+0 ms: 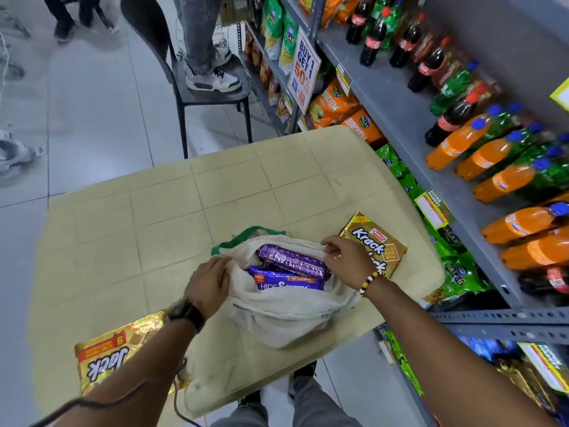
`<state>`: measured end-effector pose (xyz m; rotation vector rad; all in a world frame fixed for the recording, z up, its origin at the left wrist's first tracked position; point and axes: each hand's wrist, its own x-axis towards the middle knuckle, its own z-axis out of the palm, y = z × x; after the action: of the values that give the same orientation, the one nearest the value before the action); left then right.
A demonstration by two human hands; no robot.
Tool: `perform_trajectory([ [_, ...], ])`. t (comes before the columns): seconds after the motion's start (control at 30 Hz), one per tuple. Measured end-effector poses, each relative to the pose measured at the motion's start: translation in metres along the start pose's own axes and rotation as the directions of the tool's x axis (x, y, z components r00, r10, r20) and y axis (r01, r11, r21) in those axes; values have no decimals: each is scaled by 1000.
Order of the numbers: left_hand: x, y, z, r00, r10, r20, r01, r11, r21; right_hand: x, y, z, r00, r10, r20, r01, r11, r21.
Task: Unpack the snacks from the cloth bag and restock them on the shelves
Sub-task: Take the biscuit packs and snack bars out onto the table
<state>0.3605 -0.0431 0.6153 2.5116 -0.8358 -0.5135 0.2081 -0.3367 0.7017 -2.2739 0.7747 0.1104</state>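
On the table, both hands' grip (209,283) (348,260) pinches open the cloth bag (286,315), purple packets (292,261) lying crosswise.

Gold packet (377,241) reads "Krack Jack", blue packet (286,281) "Hide", sign (303,70) "Buy 1 Get 1".

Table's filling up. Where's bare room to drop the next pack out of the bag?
Free: the far half of the table, beyond the cloth bag, and the left strip above the near-left Jack pack. Crowded: the near-right corner, where the Krack Jack pack lies against the right hand, and the bag mouth that the left hand holds open.
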Motion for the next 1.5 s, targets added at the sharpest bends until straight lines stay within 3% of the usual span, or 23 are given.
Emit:
perform_trajectory([
  [0.13,-54,-20,13,997,-61,-53,69,983,169,5,-18,20,988,-143,61,149,983,-107],
  [0.2,-78,-29,26,989,-142,27,132,965,226,9,-21,33,985,-134,110,155,966,-206],
  [0.3,-104,-46,54,972,-168,166,99,928,360,14,-20,50,979,-85,187,143,935,-324],
  [0.37,-115,-56,71,940,-215,265,110,926,362,15,-16,58,977,-48,206,127,912,-390],
  [0.47,-118,-58,80,930,-259,262,172,934,314,14,-12,65,976,-18,218,117,885,-451],
  [0.83,-98,-52,101,891,-378,252,328,919,220,-19,-46,38,999,-33,31,39,974,-221],
  [1.1,-97,-56,107,900,-357,248,323,931,170,16,-141,36,996,-58,71,59,998,-15],
  [1.27,-97,-56,109,910,-351,218,322,933,159,62,-206,112,965,-235,117,227,971,81],
  [1.5,-98,-60,119,929,-338,150,315,936,159,95,-236,258,855,-367,367,423,902,-84],
])
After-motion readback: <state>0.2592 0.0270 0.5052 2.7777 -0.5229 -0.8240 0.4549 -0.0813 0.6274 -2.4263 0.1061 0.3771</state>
